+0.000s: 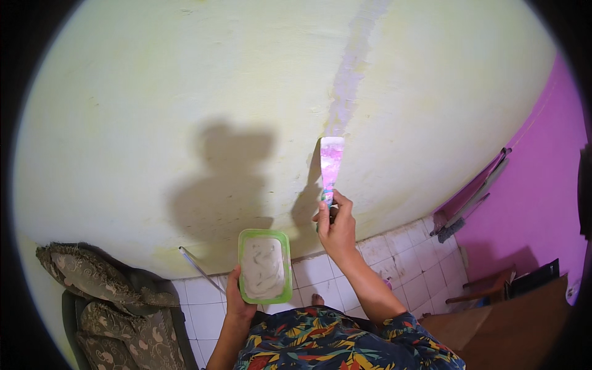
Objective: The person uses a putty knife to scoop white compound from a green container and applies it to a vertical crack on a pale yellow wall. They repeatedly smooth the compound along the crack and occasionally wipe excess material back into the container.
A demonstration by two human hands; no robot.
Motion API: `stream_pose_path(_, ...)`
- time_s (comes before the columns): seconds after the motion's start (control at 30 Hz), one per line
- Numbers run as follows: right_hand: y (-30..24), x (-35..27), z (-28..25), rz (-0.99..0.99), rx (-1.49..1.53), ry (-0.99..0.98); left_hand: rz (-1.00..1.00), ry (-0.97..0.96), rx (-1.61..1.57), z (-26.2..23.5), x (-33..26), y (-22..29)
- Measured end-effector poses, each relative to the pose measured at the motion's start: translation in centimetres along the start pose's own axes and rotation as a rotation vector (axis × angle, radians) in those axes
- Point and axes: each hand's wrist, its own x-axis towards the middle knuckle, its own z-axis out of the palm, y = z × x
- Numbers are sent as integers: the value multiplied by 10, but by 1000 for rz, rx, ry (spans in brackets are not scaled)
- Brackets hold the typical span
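Putty knife at the foot of a grey strip, tub in the other hand

Of our two hands, the left hand (237, 301) grasps the green tub (264, 232) by its lower left edge, thumb along the side; the fingers beneath are hidden from us. Inside the tub we see pale grey paste (263, 265), its surface swirled. Up and to the right of the tub, our right hand (337, 233) is closed around the handle of a putty knife (332, 163). The knife points upward, its blade smeared pink and white, and the broad end meets the lower end of a grey strip (346, 80) on the pale yellow wall (444, 105). We cannot tell how firmly the blade presses.

Just below the tub we wear a dark shirt (320, 342) with a colourful leaf pattern. Above and left of the tub, our shadow (228, 179) falls on the wall. A thin pale stick (200, 269) slants near the tub's left side, and further left sits a patterned armchair (148, 333). White floor tiles (314, 271) spread behind the tub. Well to its right, a grey-bristled brush (453, 229) leans by a magenta wall (512, 203).
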Motion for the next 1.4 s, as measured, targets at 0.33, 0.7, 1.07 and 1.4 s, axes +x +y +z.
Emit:
stream_pose_path(0.33, -58, 87, -26, -95, -28, 124, 12, -36, 7, -8, 6, -4)
stream_pose_path(0.7, 8, -39, 6, 140, -31, -106, 5, 23, 51, -1, -5, 5)
stream_pose_path(1.07, -13, 20, -1, 92, 11, 16, 3, -22, -10, -12, 1, 0)
stream_pose_path(1.4, 36, -94, 28, 99, -103, -151, 10, 6, 3, -6, -8, 7)
